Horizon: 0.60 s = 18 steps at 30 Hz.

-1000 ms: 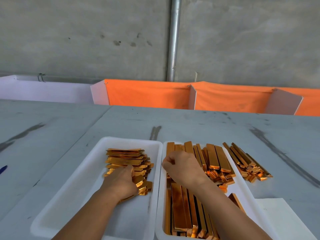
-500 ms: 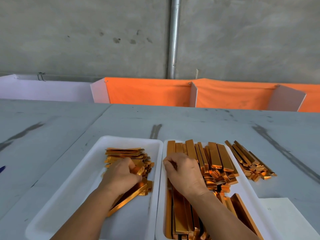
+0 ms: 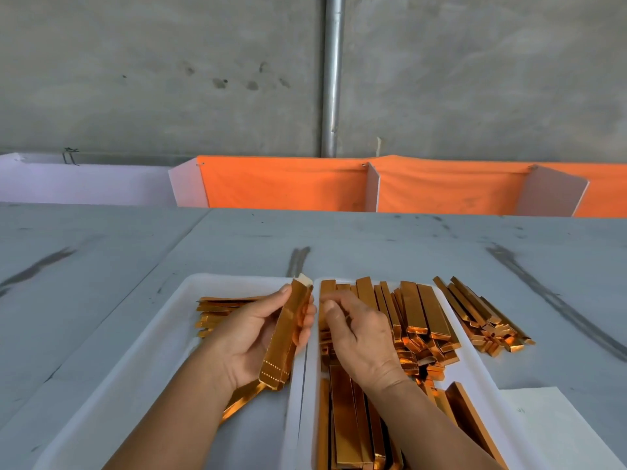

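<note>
Left hand (image 3: 251, 337) grips long gold carton (image 3: 288, 334), fingers wrapped round it; carton tilted up above left white tray (image 3: 163, 334), over flat gold stack (image 3: 217, 310). Right hand (image 3: 359, 334) just beside carton's upper end, fingers curled closed, nothing visibly held, over right tray (image 3: 475, 368) of folded cartons. Loose pile (image 3: 481, 317) on grey bench (image 3: 373, 239).
</note>
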Motion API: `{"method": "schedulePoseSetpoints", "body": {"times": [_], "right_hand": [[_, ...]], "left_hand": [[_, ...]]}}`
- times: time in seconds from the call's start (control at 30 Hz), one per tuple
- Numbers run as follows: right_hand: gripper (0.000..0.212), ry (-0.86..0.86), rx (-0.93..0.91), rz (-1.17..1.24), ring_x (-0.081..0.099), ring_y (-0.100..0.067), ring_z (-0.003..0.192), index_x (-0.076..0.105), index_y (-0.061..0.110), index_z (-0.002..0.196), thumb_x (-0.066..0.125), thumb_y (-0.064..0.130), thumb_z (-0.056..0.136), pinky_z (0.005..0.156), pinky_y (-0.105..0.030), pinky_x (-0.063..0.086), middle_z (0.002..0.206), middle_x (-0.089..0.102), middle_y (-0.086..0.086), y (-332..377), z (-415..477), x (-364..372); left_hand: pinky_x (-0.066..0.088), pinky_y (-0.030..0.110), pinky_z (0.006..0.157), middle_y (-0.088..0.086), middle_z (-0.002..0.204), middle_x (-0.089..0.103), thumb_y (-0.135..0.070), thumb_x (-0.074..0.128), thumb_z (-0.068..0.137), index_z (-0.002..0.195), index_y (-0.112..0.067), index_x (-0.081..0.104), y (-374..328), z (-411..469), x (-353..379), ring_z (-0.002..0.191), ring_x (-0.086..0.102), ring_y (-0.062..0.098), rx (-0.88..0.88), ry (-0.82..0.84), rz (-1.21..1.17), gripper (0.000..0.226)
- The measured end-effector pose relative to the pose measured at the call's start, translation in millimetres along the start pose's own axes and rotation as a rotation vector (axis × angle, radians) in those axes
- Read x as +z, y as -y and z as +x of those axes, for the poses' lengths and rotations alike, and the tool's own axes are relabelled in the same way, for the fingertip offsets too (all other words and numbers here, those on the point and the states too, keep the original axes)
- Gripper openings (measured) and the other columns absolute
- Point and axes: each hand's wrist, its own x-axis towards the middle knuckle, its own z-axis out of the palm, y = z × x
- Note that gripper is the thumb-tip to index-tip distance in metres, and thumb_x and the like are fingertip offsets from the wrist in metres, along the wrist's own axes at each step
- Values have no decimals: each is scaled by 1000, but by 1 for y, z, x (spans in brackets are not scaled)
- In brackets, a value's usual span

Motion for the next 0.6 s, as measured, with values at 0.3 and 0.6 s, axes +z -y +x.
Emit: {"method": "schedulePoseSetpoints", "body": {"times": [0.3,0.6], "right_hand": [[17,11,-18,71,54,-3,56,56,29,116,44,31,103,50,-17,42,62,55,5,-6,2,3],[18,110,25,256,61,-15,63,54,46,110,43,43,97,64,-44,57,79,63,-4,-1,1,0]], "left_hand": [[58,31,59,18,102,69,-22,77,74,104,3,73,8,8,-7,81,70,23,-50,-23,-60,38],[58,32,56,22,99,69,-17,78,76,100,-1,74,9,5,-6,77,70,27,-80,28,35,29]]}}
